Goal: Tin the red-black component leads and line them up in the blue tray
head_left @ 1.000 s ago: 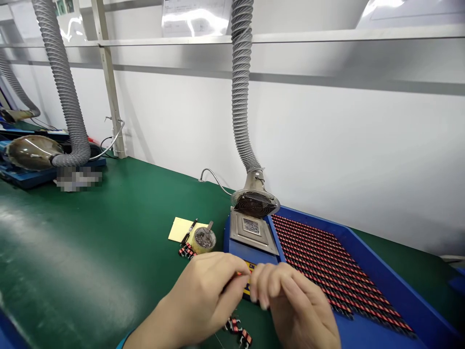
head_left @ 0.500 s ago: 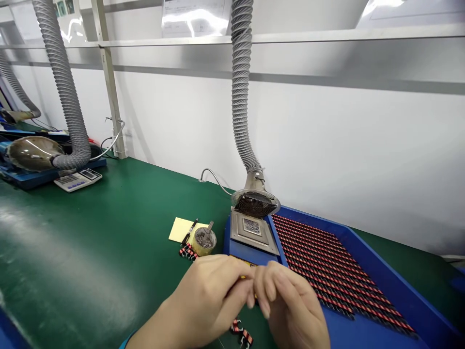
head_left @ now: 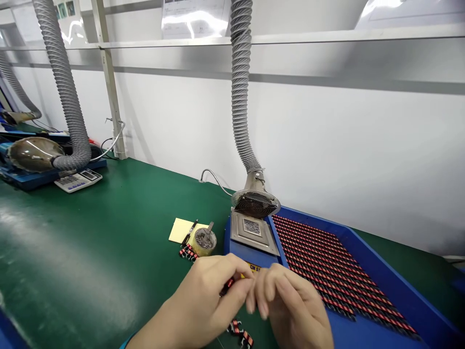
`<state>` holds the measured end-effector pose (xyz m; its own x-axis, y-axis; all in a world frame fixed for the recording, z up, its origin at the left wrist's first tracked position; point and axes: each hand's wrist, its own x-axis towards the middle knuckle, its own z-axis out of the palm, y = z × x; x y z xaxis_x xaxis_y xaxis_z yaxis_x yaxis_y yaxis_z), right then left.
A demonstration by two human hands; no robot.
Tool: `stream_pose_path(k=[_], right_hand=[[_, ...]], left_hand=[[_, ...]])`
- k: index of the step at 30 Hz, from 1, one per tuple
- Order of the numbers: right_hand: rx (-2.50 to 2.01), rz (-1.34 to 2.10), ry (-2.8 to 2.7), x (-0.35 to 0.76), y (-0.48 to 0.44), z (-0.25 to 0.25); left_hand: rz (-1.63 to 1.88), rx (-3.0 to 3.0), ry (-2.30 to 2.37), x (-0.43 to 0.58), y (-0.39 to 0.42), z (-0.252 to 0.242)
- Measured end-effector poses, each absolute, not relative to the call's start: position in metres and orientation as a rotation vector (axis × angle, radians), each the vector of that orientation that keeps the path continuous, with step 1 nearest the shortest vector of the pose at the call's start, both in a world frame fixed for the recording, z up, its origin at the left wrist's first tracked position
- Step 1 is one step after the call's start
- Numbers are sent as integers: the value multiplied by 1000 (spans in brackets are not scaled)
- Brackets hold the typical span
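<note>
My left hand [head_left: 210, 295] is closed, with a small red-and-black coil [head_left: 226, 287] partly showing between its thumb and fingers. Fingertip to fingertip with it, my right hand [head_left: 290, 303] is curled in a pinch, and whatever it grips is hidden behind the fingers. Below the hands, several loose coils [head_left: 240, 332] lie on the green table. A solder pot [head_left: 253, 232] with a square metal top and a blue body stands just beyond my hands. Many more red-and-black coils [head_left: 327, 261] are lined up in rows in a blue tray [head_left: 410, 291] at the right.
An extraction hood [head_left: 256, 203] on a grey hose [head_left: 241, 87] hangs over the pot. Left of it are a small tub [head_left: 204, 241] holding grey bits and a flat tool, a pen [head_left: 189, 232], yellow paper [head_left: 178, 230] and several coils [head_left: 188, 252]. A calculator [head_left: 78, 180] lies farther left.
My left fingers have shifted slightly, so the red-and-black coil in them now shows. My right hand has moved a little to the right and down, uncovering more of the pot's yellow label.
</note>
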<state>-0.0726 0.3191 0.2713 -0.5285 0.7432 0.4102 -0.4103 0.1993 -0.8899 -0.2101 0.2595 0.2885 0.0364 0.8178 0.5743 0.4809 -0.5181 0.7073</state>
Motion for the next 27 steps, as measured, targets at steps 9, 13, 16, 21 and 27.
stream_pose_path(k=[9,13,16,21,27], right_hand=[[-304,960,-1671,-77,313,271],[-380,1182,-1442,-73,315,273],[-419,1167,-1287,-66,321,273],[-441,1403,-1384,-74,323,269],[-493,1791,-1011,-100,310,268]], left_hand=[[1382,1547,1113,-216,259,293],[1349,1566,1148,-217,260,295],[1377,1524,1154,-218,260,296],[1504,1331,912,-216,260,288],[1603,1279,837,-208,265,280]])
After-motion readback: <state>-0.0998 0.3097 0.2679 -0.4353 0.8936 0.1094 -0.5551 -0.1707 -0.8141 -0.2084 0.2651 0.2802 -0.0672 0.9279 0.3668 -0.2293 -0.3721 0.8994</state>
